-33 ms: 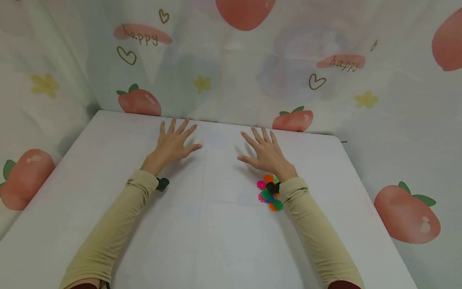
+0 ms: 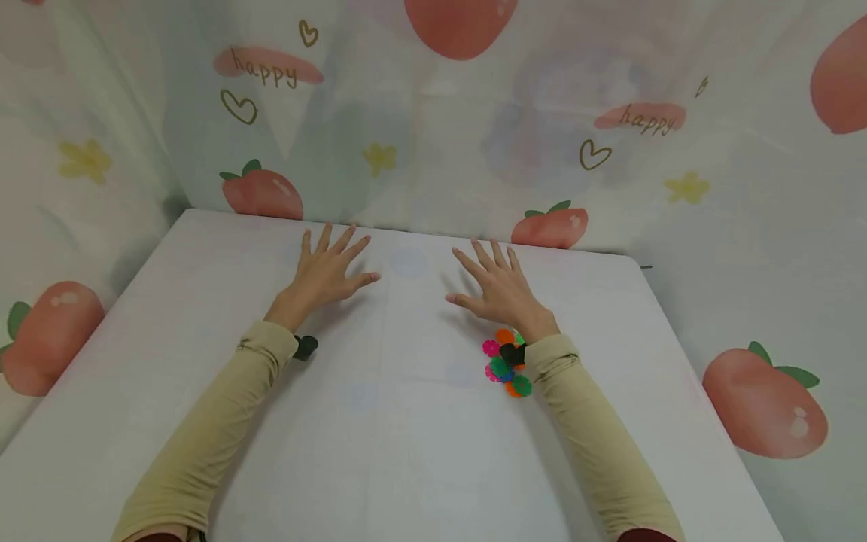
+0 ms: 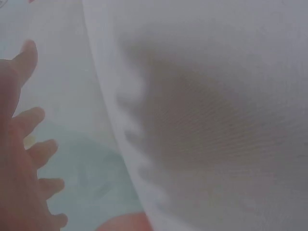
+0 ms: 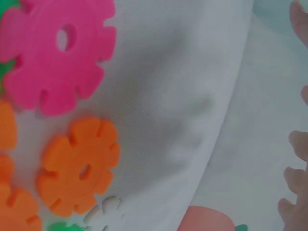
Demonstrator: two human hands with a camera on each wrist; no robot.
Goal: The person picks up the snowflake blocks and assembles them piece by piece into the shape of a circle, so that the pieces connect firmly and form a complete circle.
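My left hand (image 2: 321, 276) reaches over the far left of the white table with fingers spread and straight, holding nothing. Opposite it, my right hand (image 2: 504, 292) has its fingers fanned out too, and nothing is in it. Just below the right wrist lies a small pile of notched plastic discs (image 2: 521, 386) in pink, orange, green and blue, partly hidden by the wrist camera and sleeve. In the right wrist view, a pink disc (image 4: 36, 55) and an orange disc (image 4: 60, 168) show notched rims and centre holes. The left wrist view shows the left fingers (image 3: 42, 153) above their shadow.
The white table (image 2: 406, 452) ends at a fabric backdrop (image 2: 433, 150) printed with fruit, hearts and flowers. Black wrist cameras, one of them the left (image 2: 307, 348), stick out beneath both sleeve cuffs.
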